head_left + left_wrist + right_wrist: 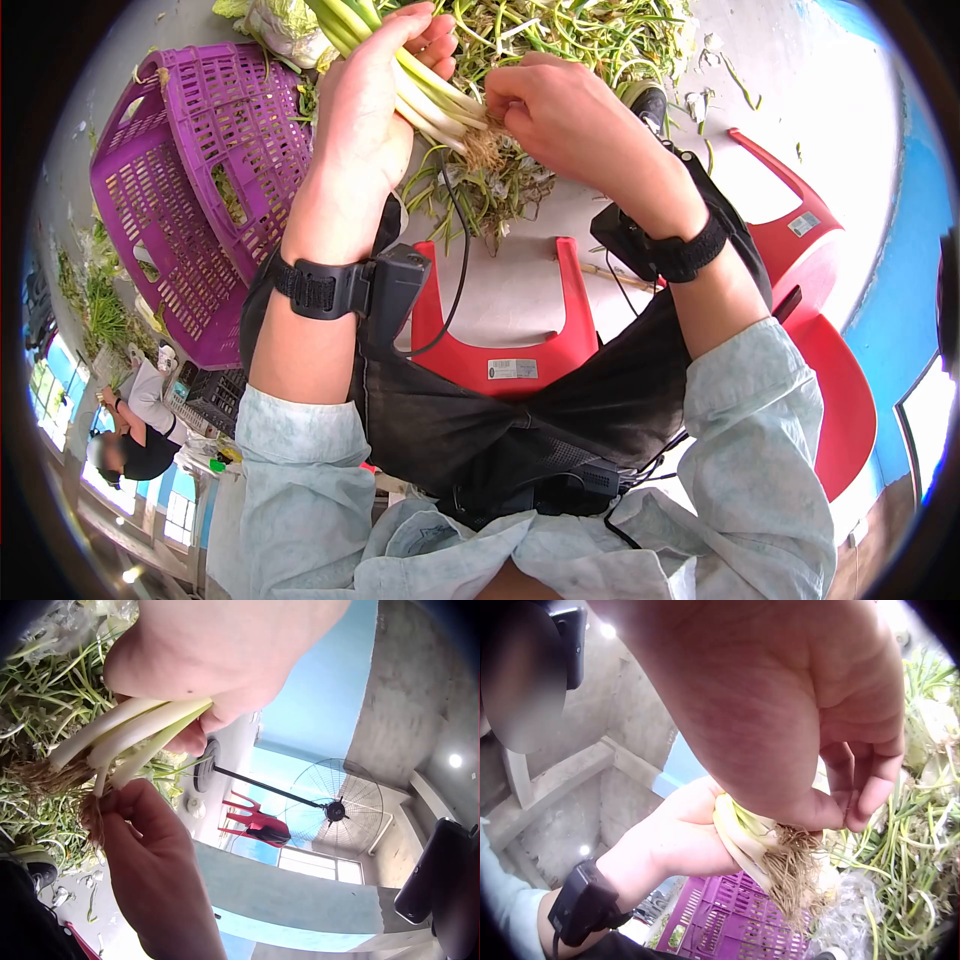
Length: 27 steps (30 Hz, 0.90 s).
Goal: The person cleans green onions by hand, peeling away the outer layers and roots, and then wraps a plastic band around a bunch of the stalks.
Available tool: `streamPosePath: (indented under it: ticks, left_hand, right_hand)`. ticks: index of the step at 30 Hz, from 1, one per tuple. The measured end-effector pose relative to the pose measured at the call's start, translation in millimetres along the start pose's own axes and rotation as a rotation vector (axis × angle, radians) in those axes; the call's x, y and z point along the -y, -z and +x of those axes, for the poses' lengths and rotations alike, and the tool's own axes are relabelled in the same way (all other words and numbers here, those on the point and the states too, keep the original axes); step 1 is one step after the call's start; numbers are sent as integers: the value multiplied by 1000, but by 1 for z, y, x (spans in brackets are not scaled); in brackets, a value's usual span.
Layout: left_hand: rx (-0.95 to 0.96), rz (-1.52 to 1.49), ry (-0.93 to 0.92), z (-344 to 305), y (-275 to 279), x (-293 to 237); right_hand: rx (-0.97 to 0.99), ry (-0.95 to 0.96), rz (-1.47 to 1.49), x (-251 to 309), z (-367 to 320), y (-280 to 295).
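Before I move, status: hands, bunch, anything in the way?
Left hand grips spring onions. Right hand pinches at their roots. Heap of greens beyond; purple basket left, clear of both hands.

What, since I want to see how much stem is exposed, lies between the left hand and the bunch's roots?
White stalks lie between the left hand and the roots, visible in the left wrist view.

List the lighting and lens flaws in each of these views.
Head view: fisheye bend with a dark rim, and the floor at right burnt nearly white. Left wrist view: dark corners, and a lamp glaring as a white spot. Right wrist view: the near right hand looks shaded, and a smooth blurred patch sits at upper left.
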<state>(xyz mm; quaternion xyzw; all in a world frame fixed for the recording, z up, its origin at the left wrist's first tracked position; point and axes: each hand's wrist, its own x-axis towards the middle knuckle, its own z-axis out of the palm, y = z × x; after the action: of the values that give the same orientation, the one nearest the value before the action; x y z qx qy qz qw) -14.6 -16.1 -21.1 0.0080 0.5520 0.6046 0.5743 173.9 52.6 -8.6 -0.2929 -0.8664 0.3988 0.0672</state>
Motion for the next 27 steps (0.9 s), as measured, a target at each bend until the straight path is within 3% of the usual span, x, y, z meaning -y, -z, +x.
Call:
streamPosePath:
  ticks: [10,19,27]
  left_hand:
    - [14,10,4,0,0,2]
    - [-47,-5,9,0,-1,-4]
    - [7,-36,-4,2,4,0]
  right_hand:
    - [-26,35,-29,2,-2,4]
    - [-37,-122,-72,-1,-2,-1]
    - [232,-207,-211,-17,-7,-9]
